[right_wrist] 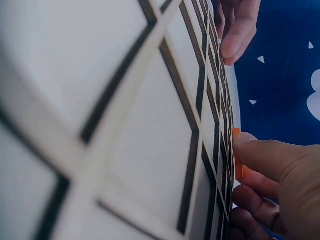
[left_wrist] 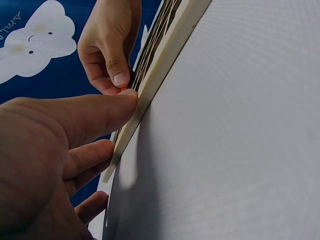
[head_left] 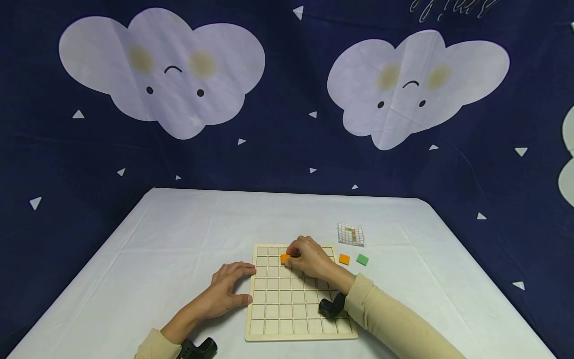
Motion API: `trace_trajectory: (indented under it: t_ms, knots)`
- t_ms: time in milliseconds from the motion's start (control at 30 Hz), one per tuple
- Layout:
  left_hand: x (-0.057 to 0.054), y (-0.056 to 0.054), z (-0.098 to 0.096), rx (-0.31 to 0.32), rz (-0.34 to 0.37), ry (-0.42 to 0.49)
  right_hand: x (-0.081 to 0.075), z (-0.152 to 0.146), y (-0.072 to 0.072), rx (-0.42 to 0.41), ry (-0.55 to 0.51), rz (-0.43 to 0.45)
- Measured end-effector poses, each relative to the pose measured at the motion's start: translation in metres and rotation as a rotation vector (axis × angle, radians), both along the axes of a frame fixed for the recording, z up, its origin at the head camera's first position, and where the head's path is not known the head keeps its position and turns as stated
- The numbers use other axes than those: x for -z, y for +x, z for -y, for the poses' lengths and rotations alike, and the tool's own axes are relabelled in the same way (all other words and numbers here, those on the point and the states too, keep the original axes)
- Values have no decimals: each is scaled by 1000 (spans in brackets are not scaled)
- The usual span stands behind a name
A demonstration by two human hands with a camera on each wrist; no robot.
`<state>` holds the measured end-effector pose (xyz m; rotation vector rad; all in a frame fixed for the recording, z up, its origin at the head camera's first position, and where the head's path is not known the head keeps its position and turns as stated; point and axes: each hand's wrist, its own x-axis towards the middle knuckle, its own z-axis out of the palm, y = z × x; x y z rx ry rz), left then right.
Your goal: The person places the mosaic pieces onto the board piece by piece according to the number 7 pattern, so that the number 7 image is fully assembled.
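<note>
A pale wooden grid board (head_left: 285,312) lies on the white table. My right hand (head_left: 310,258) is over its far rows and pinches an orange square tile (head_left: 284,259) between thumb and fingers. In the right wrist view the tile (right_wrist: 239,171) stands close against the grid; whether it sits fully in a cell I cannot tell. Cells under the right hand and forearm are hidden. My left hand (head_left: 224,290) is at the board's left edge, thumb and fingers spread. In the left wrist view its thumb (left_wrist: 107,112) touches the wooden rim (left_wrist: 150,90).
Right of the board's far corner lie another orange tile (head_left: 344,259) and a green tile (head_left: 362,260). Behind them is a small printed grid card (head_left: 351,235) with coloured squares. A dark blue cloth (head_left: 287,99) with clouds hangs behind the table (head_left: 179,224).
</note>
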<state>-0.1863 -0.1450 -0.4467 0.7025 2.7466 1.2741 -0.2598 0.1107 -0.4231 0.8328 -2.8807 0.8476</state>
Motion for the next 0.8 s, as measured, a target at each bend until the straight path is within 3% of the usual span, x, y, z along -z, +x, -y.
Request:
trace_trajectory:
  t_ms: [800]
  knots:
    - [0, -1, -2, -18, 22, -16, 5, -1, -2, -34, 59, -34]
